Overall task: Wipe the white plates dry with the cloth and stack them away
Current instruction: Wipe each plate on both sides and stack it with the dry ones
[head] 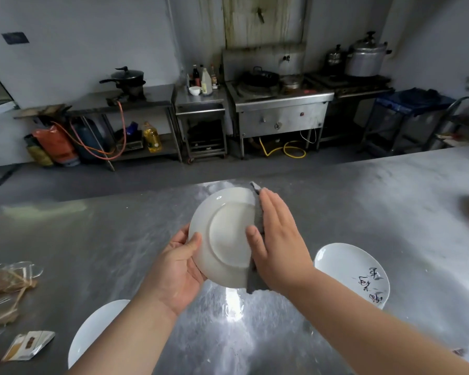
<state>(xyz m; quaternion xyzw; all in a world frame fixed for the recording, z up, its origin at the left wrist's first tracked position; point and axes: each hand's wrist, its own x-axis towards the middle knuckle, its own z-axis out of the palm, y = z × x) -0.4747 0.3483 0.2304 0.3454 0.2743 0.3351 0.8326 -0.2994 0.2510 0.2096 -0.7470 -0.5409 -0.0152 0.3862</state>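
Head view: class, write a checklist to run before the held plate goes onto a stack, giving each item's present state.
1. Left hand grips the white plate by its rim: ok.
2. Grey cloth lies between right hand and plate: ok.
3. Underside, facing the camera, dry: cannot tell.
4. Top face wiped: cannot tell, hidden.
5. Plates on the steel table to stack on: ok, lettered plate and plain plate.

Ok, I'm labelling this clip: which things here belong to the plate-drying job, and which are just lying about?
In the job: held plate, grey cloth, left hand, right hand, lettered plate, near-left plate.
Lying about: foil sachets, straw bundle, oil bottle, pressure cooker.
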